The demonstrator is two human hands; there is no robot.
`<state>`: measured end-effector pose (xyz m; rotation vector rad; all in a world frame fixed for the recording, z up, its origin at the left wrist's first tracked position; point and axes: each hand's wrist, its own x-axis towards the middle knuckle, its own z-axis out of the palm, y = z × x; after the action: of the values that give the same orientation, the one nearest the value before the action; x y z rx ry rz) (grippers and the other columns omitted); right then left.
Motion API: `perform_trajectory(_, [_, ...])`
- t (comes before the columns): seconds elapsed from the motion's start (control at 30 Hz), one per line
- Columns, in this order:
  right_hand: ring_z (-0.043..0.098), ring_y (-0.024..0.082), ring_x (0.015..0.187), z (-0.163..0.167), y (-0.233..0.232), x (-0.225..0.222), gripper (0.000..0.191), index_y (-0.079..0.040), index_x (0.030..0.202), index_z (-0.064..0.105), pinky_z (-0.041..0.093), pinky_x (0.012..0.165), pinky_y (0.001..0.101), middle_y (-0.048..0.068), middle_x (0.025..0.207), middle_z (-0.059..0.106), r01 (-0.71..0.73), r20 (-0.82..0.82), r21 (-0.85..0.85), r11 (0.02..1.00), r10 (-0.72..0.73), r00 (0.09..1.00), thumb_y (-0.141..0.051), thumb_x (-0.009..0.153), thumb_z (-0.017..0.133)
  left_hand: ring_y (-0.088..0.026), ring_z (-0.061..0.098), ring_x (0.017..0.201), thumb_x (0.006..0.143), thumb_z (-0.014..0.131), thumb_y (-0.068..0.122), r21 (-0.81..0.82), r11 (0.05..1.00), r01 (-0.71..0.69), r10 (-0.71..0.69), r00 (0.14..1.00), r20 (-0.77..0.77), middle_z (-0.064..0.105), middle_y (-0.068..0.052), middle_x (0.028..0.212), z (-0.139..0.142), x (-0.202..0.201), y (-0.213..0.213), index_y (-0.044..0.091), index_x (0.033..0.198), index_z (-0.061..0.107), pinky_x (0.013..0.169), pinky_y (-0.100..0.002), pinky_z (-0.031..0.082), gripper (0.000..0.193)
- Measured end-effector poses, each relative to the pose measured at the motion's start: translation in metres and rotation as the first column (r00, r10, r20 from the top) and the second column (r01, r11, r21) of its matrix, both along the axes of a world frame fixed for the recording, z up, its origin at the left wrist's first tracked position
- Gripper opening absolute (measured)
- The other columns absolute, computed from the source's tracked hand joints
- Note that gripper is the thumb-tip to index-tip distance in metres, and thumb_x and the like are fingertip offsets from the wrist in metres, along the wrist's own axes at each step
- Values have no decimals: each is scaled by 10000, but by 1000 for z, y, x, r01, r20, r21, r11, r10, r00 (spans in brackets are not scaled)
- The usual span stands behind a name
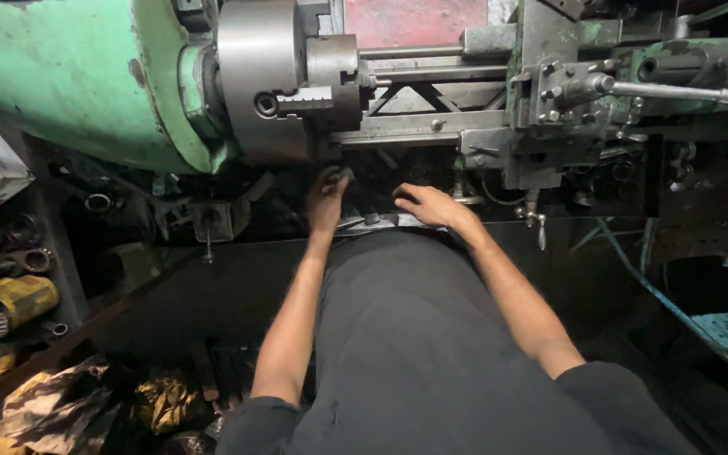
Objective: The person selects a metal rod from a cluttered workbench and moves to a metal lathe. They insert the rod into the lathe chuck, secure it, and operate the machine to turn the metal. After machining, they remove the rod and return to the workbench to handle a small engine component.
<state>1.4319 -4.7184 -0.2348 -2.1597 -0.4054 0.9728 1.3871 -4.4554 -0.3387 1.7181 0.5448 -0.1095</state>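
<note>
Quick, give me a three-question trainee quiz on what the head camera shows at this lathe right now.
1. True or false: the left hand holds a dark object under the chuck.
2. Which side of the chuck is the long silver lever on: A) camera left, B) camera right?
3. What colour is the lathe headstock?

Key:
1. True; what the object is cannot be told.
2. B. It sticks out from the carriage, far from the right hand, which lies low at the dark tray.
3. Pale green.

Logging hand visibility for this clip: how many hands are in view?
2. Left hand reaches under the lathe chuck; right hand rests beside it, below the lathe bed. None seem hidden.
</note>
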Motion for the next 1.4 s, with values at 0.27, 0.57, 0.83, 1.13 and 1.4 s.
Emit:
perform_trajectory(0.27, [679,110,1034,38,21,3,328,-52,1326,634,554,895,273,69,1130,731,333,-342,503,798,-169,924,-267,1096,542,-158,693,951,897,826,38,-389,921,4,64,985,160,693,-95,1094,101,-19,-18,-9,1237,642,813,-279,598,389])
perform_trajectory(0.57, [651,93,881,80,45,-4,333,37,1225,677,528,759,278,66,976,720,377,-320,410,831,-256,912,-189,980,693,-250,762,871,926,779,194,515,849,-119,-33,960,277,776,-137,993,216,-24,13,62,1084,754,770,-345,594,208])
perform_trajectory(0.83, [712,127,938,57,28,1,353,-6,1282,650,552,793,309,92,1068,782,543,-501,264,797,-368,783,-230,1014,602,-453,610,1006,836,825,232,897,440,-51,102,995,6,645,-273,1070,239,-54,146,-83,1156,654,887,-523,496,481])
perform_trajectory(1.13, [675,258,1030,-29,43,-14,478,-23,1381,553,546,888,401,155,1181,689,362,-291,288,887,-279,915,-327,1020,628,-398,632,1171,960,713,177,671,741,-8,-85,991,105,659,-196,1247,210,-41,71,21,1266,652,1009,-449,509,349])
perform_trajectory(1.4, [674,469,1080,-104,20,9,330,44,1071,710,531,971,524,314,1110,705,175,152,-434,884,-120,981,-263,1007,608,-435,569,1222,936,714,262,657,736,160,-239,971,30,597,-250,1354,180,-50,37,-26,1319,600,1019,-490,454,493])
